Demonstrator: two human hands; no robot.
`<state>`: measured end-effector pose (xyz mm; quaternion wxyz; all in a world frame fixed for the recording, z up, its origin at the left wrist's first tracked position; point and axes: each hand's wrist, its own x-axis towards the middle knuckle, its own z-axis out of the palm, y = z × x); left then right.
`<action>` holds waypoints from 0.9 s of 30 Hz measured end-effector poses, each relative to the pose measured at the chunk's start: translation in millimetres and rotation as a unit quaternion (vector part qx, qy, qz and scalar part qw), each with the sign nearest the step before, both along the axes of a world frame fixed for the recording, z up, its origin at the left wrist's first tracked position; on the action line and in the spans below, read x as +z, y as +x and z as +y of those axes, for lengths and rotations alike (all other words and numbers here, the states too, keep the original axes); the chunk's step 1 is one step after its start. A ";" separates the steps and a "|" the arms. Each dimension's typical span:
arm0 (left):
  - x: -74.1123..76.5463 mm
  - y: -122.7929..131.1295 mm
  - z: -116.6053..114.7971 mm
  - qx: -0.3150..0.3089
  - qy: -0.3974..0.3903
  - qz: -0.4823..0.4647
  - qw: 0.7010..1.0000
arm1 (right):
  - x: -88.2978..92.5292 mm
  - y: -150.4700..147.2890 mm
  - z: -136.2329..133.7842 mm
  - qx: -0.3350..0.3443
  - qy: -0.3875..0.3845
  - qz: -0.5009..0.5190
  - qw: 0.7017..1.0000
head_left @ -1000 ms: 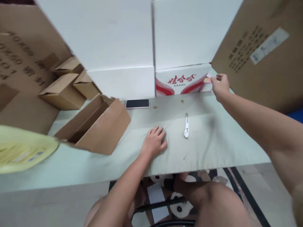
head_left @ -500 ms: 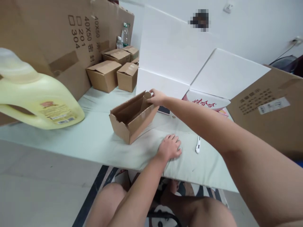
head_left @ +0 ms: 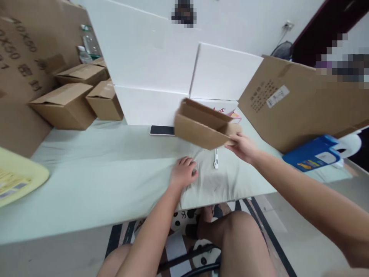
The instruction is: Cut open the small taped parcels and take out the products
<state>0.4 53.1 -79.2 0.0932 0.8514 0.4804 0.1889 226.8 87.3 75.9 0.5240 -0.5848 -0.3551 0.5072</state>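
Observation:
My right hand (head_left: 241,146) pinches the near right end of an open-topped cardboard box (head_left: 198,129), which is tilted and slightly blurred above the table. My left hand (head_left: 183,172) rests palm down on the pale green tablecloth (head_left: 115,173), fingers loosely spread and holding nothing. Just below the raised box lies a white utility knife (head_left: 216,159), its upper end close to the box's edge. A phone with a dark screen (head_left: 162,130) lies left of the box, by the foot of the white panels.
Closed cardboard boxes (head_left: 65,104) stand at the left, with plastic bottles (head_left: 90,42) behind. White panels (head_left: 150,104) stand at the back. A yellow jug (head_left: 20,177) is at left; a blue bottle (head_left: 313,154) and a large carton (head_left: 300,100) are at right.
My right hand has carried the cardboard box rightward and turned it, off the table. My left hand stays on the cloth. The view has swung right, bringing the blue bottle into sight.

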 end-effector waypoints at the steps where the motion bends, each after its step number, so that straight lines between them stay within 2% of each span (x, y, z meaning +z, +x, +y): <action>1: 1.5 0.9 0.3 0.001 -0.001 0.008 1.000 | -2.2 30.9 -15.4 -0.064 -0.004 0.024 0.998; 5: 6.3 4.4 0.6 0.014 -0.012 0.045 0.999 | -13.4 138.8 -57.0 -0.277 -0.010 0.067 0.958; 7: 7.5 5.9 1.7 0.021 -0.018 0.059 0.998 | -18.7 171.4 -60.4 -0.344 -0.015 0.083 0.935; 9: 8.1 7.3 3.5 0.025 -0.020 0.070 0.997 | -22.9 187.5 -51.8 -0.378 -0.011 0.098 0.920; 14: 7.8 10.3 7.4 0.024 -0.018 0.087 0.996 | -29.7 185.9 6.7 -0.396 0.015 0.129 0.909; 22: 3.9 8.2 9.6 0.016 -0.015 0.088 0.996 | -39.1 177.7 107.3 -0.384 0.030 0.153 0.910; 25: 2.8 6.9 10.0 0.011 -0.009 0.083 0.996 | -46.3 181.7 139.9 -0.366 0.031 0.134 0.920; 27: 2.3 6.0 10.1 0.011 -0.005 0.082 0.997 | -52.0 184.7 162.4 -0.333 0.031 0.070 0.940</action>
